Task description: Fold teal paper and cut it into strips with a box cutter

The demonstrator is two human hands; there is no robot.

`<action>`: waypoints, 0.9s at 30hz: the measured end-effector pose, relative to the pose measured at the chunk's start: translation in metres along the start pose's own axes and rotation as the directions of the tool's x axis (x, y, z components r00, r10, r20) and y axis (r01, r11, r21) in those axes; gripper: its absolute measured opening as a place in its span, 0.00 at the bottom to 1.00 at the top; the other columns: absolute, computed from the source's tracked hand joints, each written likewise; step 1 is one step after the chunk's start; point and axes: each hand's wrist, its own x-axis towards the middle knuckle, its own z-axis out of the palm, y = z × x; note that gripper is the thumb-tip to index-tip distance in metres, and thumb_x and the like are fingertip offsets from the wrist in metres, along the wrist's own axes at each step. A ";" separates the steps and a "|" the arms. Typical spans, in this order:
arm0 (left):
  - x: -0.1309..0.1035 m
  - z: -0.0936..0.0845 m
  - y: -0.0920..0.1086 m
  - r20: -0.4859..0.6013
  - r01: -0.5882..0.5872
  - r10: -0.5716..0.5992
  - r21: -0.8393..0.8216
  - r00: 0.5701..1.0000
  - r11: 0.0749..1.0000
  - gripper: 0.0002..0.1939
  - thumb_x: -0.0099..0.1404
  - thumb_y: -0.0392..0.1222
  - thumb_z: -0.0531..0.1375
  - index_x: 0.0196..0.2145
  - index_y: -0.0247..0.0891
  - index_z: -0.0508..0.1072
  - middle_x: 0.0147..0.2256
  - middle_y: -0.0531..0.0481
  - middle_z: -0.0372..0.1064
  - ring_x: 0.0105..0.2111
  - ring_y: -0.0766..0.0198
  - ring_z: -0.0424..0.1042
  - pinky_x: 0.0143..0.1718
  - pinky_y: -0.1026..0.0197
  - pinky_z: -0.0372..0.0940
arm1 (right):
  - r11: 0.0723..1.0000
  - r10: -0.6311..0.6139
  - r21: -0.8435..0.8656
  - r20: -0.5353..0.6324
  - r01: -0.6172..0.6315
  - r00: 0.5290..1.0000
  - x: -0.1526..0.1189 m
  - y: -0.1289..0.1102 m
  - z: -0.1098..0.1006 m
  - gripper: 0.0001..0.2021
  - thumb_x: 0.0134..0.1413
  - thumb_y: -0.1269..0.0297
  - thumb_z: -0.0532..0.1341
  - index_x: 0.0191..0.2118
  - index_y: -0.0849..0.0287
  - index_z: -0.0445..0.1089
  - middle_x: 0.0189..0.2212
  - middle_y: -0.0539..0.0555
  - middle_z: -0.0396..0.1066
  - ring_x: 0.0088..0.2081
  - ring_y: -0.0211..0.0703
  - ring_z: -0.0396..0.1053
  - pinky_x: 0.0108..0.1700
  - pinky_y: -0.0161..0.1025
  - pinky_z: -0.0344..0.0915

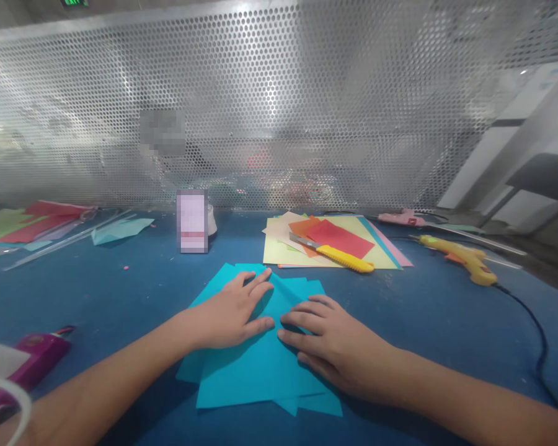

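Several overlapping sheets of bright blue paper [246, 371] lie on the table in front of me, their corners turned at different angles. My left hand [235, 310] rests on the upper left of the sheets, fingers stretched out and spread. On the right side of the same paper lies my right hand [323, 337], its fingers apart and pointing left toward the left thumb. Neither hand grips anything. A slight raised crease shows in the paper just above and between the fingertips.
Behind the blue paper lie coloured sheets [279, 248] with a yellow utility knife [346, 257] on top. A yellow glue gun [467, 257] with a black cord is at right. A blurred phone-like object [192, 223] stands upright, and a magenta device [39, 359] lies left. A perforated metal screen [270, 80] borders the back.
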 end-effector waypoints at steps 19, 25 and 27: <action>0.001 0.001 -0.001 0.040 0.013 -0.012 -0.018 0.999 1.000 0.33 0.70 0.62 0.47 0.64 0.40 0.52 0.69 0.44 0.33 0.66 0.42 0.39 0.59 0.41 0.51 | 0.992 0.044 0.125 -0.112 -0.030 0.993 -0.006 0.034 -0.022 0.15 0.66 0.64 0.52 0.50 0.59 0.73 0.50 0.57 0.72 0.52 0.45 0.67 0.54 0.44 0.63; 0.001 0.001 -0.002 0.051 0.026 -0.026 -0.013 0.998 1.000 0.34 0.69 0.62 0.46 0.65 0.41 0.51 0.69 0.44 0.32 0.66 0.42 0.38 0.59 0.41 0.51 | 0.994 -0.040 0.097 -0.028 0.042 0.999 -0.007 0.040 -0.019 0.15 0.65 0.68 0.52 0.52 0.60 0.71 0.52 0.57 0.70 0.53 0.47 0.63 0.56 0.47 0.61; 0.001 0.001 -0.002 0.053 0.022 -0.020 -0.029 0.998 0.999 0.33 0.69 0.62 0.46 0.65 0.42 0.50 0.69 0.46 0.31 0.66 0.42 0.39 0.59 0.41 0.51 | 0.991 -0.041 0.127 0.007 0.040 0.999 -0.009 0.042 -0.021 0.16 0.65 0.68 0.53 0.54 0.59 0.69 0.54 0.56 0.68 0.54 0.47 0.61 0.56 0.47 0.61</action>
